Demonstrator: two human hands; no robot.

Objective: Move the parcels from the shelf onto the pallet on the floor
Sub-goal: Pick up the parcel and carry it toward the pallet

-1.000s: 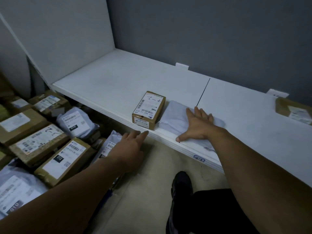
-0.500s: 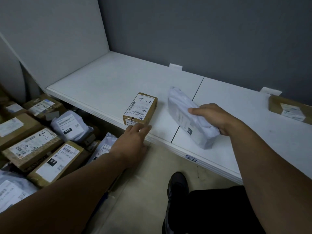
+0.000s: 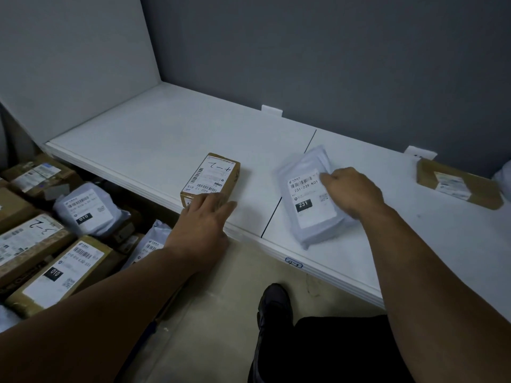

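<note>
From the head view, a long white shelf [image 3: 166, 139] runs along a grey wall, and two of its parcels lie near the front edge. A small brown cardboard box with a white barcode label [image 3: 213, 175] sits left of the seam between the shelf boards; the left hand [image 3: 204, 217] reaches to its near end, fingers straight and released, their tips touching the cardboard without wrapping it. Right of the seam lies a pale grey plastic mailer bag with a white label marked 231 [image 3: 309, 205], label up and flat on the shelf; the right hand [image 3: 351, 192] lies over its right side, fingers bent down and grasping that edge. Well apart, at the shelf's far right, rests a flat brown cardboard parcel [image 3: 459, 183]. Below the shelf at the left is a heap of labelled brown boxes and grey bags [image 3: 55, 244]. A black shoe [image 3: 276, 302] stands on the beige floor [image 3: 215, 313].
</note>
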